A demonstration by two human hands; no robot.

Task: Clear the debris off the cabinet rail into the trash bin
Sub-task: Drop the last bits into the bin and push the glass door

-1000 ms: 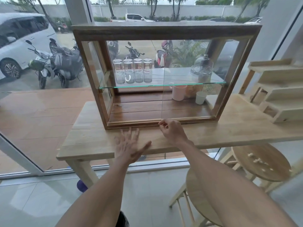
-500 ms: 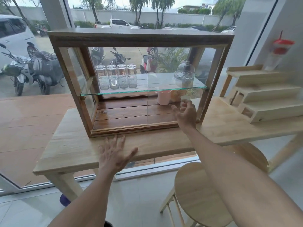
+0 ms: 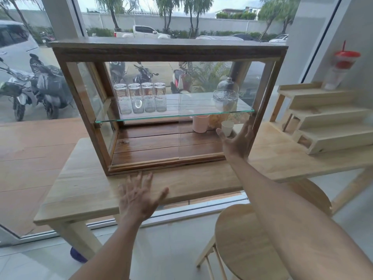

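1. Since half a second ago the right hand [image 3: 238, 141] has moved further right along the front of the cabinet [image 3: 167, 51], from over the lower glass to the right upright of the frame, and its fingers have spread.
2. The left hand [image 3: 139, 196] has stayed at the front edge of the tabletop [image 3: 80, 188], just before the cabinet.
3. The right grip is open, fingers fanned against the glass and the frame post, holding nothing.
4. The left grip is open too, palm down with fingers splayed, holding nothing.
5. Counted: four glass jars [image 3: 140, 100] stand in a row on the glass shelf [image 3: 171, 118], with one domed glass container [image 3: 226, 93] at its right end.
6. Below the shelf stand one pink cup [image 3: 199, 123] and one small white cup [image 3: 227, 127].
7. Two round wooden stools [image 3: 238, 239] sit under the tabletop, and one stepped wooden rack [image 3: 331, 118] lies to the right.
8. The cabinet rail [image 3: 161, 163] runs along the cabinet's bottom front edge, just beyond the left fingertips and below the right hand.
9. Whether debris lies on the rail cannot be told.
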